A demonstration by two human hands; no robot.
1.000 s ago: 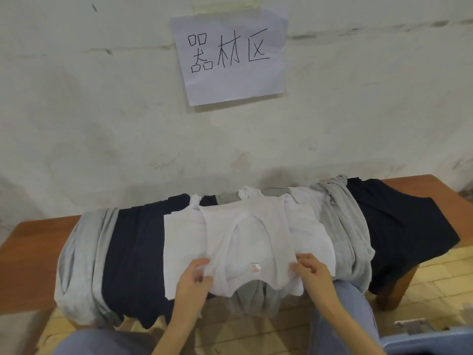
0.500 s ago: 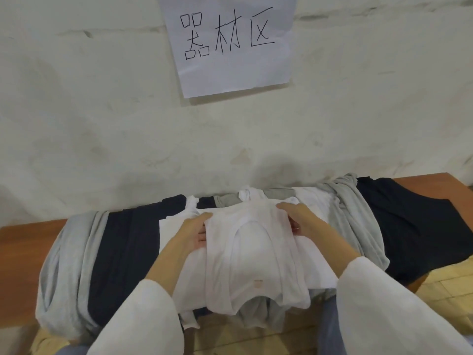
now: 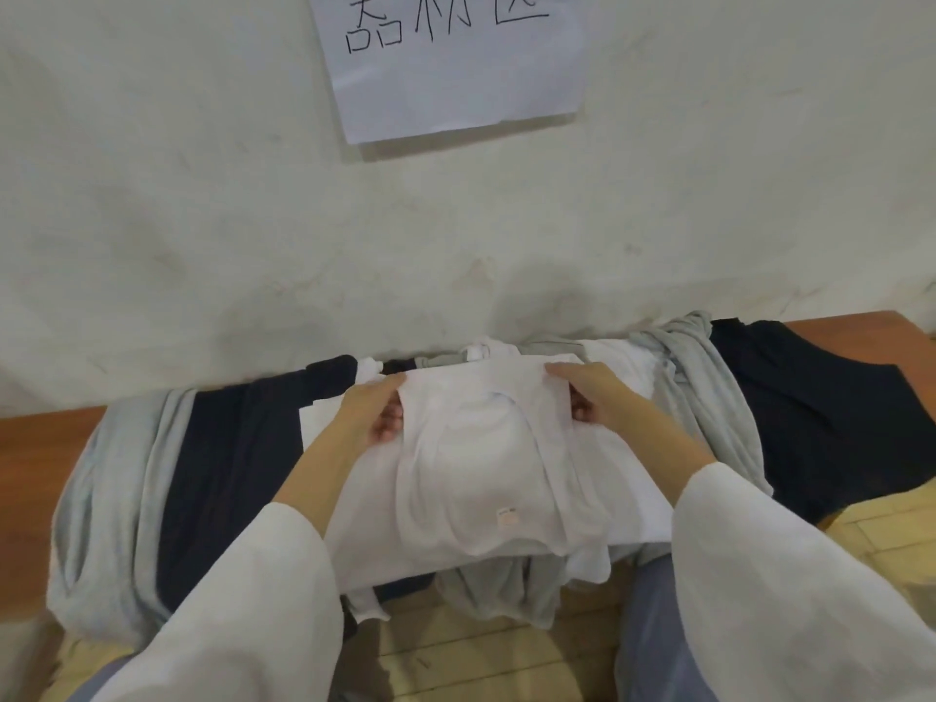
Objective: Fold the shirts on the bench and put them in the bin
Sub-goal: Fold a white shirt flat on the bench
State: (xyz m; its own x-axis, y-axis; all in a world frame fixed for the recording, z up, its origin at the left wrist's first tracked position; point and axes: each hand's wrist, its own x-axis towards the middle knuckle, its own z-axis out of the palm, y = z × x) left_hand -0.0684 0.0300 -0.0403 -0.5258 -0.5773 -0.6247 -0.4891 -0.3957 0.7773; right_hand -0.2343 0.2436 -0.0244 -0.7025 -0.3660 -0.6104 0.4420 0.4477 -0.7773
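Observation:
A white sleeveless shirt lies on top of a pile of shirts on the wooden bench. My left hand grips its far left corner, fingers curled under the cloth. My right hand grips the far right corner the same way. The shirt's near end with a small label hangs toward me. Under it lie another white shirt, grey shirts and dark navy shirts. The bin is out of view.
A rough white wall rises right behind the bench, with a paper sign taped to it. Tiled floor shows below the bench edge. My knees in blue trousers are close to the bench.
My hands moved from the shirt's near edge to its far corners and took hold there. The camera leaned in closer over the bench.

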